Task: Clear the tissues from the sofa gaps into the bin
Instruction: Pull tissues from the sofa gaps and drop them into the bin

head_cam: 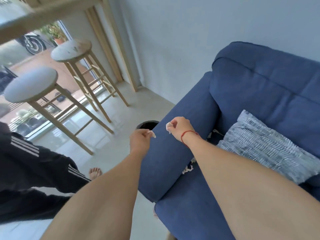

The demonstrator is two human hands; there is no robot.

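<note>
My left hand (140, 139) pinches a small white tissue scrap (152, 134) just left of the blue sofa's armrest (166, 153). My right hand (180, 129) pinches another white tissue scrap (168, 127) above the armrest. A dark round bin (147, 124) stands on the floor beyond the armrest, mostly hidden behind it and my left hand. More white tissue (187, 168) sticks out of the gap between armrest and seat, and another piece (213, 132) shows in the gap farther back.
A grey-blue striped cushion (266, 146) lies on the sofa seat. Two tall wooden stools (72, 51) stand on the pale floor to the left, by a glass door. A person in dark striped trousers, with a bare foot (94, 172), is at the left.
</note>
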